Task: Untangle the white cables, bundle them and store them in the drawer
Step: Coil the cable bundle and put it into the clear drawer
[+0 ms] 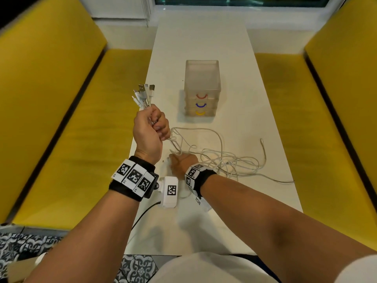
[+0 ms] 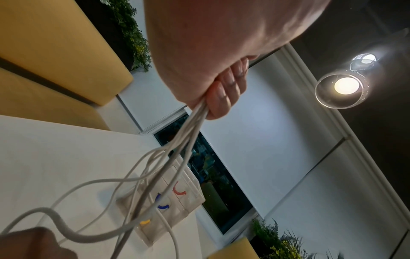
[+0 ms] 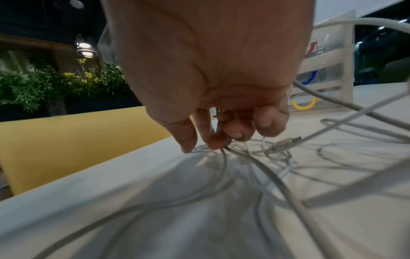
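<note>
My left hand (image 1: pixel 152 127) is raised over the table's left edge and grips several white cables in its fist. Their USB plug ends (image 1: pixel 143 94) stick up out of it. In the left wrist view the cables (image 2: pixel 177 145) run down from the curled fingers (image 2: pixel 224 91) to the table. The rest of the white cables (image 1: pixel 222 158) lie in a loose tangle on the white table (image 1: pixel 234 201). My right hand (image 1: pixel 181 161) is down on the tangle's left end, where its thumb and fingertips (image 3: pixel 216 142) pinch a cable end (image 3: pixel 200 149). A clear three-drawer box (image 1: pixel 202 88) stands behind, drawers closed.
The drawers have red (image 1: pixel 202 96), blue (image 1: pixel 201 105) and yellow (image 1: pixel 200 113) handles. Yellow benches (image 1: pixel 81 139) flank the narrow table on both sides. One loose cable end (image 1: pixel 261 140) reaches toward the table's right edge. A black wire (image 1: pixel 142 213) hangs off the front left edge.
</note>
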`<state>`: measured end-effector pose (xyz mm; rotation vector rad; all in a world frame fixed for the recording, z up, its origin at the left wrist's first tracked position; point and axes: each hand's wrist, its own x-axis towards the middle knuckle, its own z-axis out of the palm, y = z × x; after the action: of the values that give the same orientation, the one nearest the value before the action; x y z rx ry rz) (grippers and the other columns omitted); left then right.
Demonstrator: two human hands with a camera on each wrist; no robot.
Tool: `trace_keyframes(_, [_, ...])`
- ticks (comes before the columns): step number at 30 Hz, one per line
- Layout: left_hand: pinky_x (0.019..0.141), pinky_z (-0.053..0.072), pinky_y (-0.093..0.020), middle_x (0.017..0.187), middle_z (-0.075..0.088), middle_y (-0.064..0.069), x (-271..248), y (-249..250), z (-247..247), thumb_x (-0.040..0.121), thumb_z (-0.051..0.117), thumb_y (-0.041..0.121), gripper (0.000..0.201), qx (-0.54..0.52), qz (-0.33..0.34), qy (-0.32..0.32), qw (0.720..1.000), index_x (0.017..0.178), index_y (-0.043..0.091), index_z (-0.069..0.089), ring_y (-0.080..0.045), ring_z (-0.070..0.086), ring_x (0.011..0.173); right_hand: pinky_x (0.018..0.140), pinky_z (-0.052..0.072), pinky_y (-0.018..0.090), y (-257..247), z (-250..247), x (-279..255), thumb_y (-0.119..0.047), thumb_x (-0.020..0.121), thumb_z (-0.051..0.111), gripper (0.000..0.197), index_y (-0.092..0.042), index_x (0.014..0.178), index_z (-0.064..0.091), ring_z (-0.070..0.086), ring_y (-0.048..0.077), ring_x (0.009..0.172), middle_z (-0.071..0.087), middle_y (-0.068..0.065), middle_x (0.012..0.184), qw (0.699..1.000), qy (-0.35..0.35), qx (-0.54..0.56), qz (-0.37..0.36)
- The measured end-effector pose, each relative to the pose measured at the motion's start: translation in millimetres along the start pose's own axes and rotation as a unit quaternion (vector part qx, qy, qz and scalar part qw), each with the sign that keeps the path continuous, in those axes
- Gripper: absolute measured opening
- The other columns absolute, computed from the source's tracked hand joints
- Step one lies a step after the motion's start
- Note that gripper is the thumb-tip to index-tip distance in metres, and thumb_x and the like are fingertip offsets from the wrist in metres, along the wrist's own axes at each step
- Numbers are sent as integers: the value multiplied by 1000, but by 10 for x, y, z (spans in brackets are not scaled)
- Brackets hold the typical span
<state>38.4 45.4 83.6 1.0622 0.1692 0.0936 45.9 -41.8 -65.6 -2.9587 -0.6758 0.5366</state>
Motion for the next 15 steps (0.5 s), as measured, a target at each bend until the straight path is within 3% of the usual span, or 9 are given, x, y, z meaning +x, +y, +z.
trace_keyframes(2, [44,13,-23,51,22,6,-2,-7,-4,86,35,28,25,1,0,-1,1000,64,20,29,-13,11,47,68,39,32,-11,-38,-17,-12,97,47,16,-8,107,59,66,33,95,68,12,104,999,42,-2,-2])
trace_keyframes(4, [44,13,-24,51,21,5,-5,-6,-10,86,36,29,24,4,2,-1,1000,64,20,29,-13,11,47,66,39,32,-23,-35,-34,-8,94,51,5,-13,94,53,65,33,87,67,11,96,999,41,-12,3])
trace_keyframes(7, [45,12,-25,52,20,4,-7,-11,-28,85,37,29,24,7,5,-3,1000,64,20,28,-14,11,48,56,34,31,-34,47,-60,-10,82,66,9,-14,88,60,64,30,72,68,8,82,997,38,-61,12])
trace_keyframes(11, [44,14,-23,51,22,5,-12,-4,-58,85,37,29,25,16,6,-1,1000,63,20,29,-12,13,46,63,38,36,20,141,-49,-7,93,51,20,-6,110,61,62,36,94,66,16,102,997,56,-53,-17])
trace_keyframes(15, [46,10,-26,51,22,5,-10,20,-106,84,39,30,25,21,5,8,1000,63,20,29,-12,13,46,76,48,36,120,-15,-138,-16,96,53,22,-12,116,60,63,31,105,66,10,116,999,-17,27,-36])
